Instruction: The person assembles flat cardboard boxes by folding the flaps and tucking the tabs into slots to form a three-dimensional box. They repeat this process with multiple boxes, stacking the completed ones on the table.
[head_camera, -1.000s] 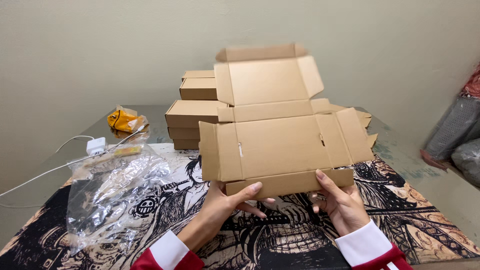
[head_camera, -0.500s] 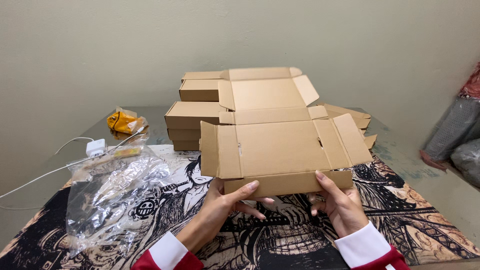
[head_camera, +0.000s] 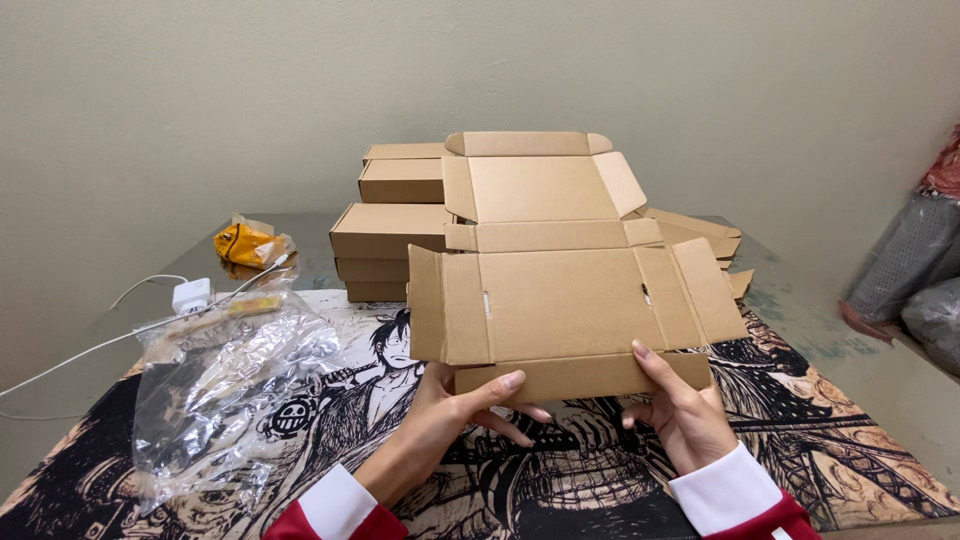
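**Two hands grip an unfolded carton at its near flap**

A person's left hand (head_camera: 455, 415) and right hand (head_camera: 678, 412) hold a flat, unfolded brown cardboard box (head_camera: 560, 300) above a bench (head_camera: 830, 340) covered by a mat printed with black-and-tan cartoon art (head_camera: 850, 440). Each hand pinches the carton's near flap, thumb lying on top of the cardboard and fingers curled beneath it; the left hand takes the flap toward its left part, the right hand toward its right end. The carton tilts up and away from both hands, its side flaps spread outward and its lid panel standing at the far end.

Beyond the hands, behind the held carton, stands a stack of folded cardboard boxes (head_camera: 385, 230), with more flattened cardboard (head_camera: 695, 230) lying beyond the right hand. Just left of the left hand, crumpled clear plastic wrapping (head_camera: 225, 385) rests on the mat. Farther left and beyond it sit a white charger (head_camera: 192, 296) with its white cable (head_camera: 70, 365) trailing off, and a small yellow packet (head_camera: 245, 245). Both wrists show white cuffs on red sleeves (head_camera: 745, 500).
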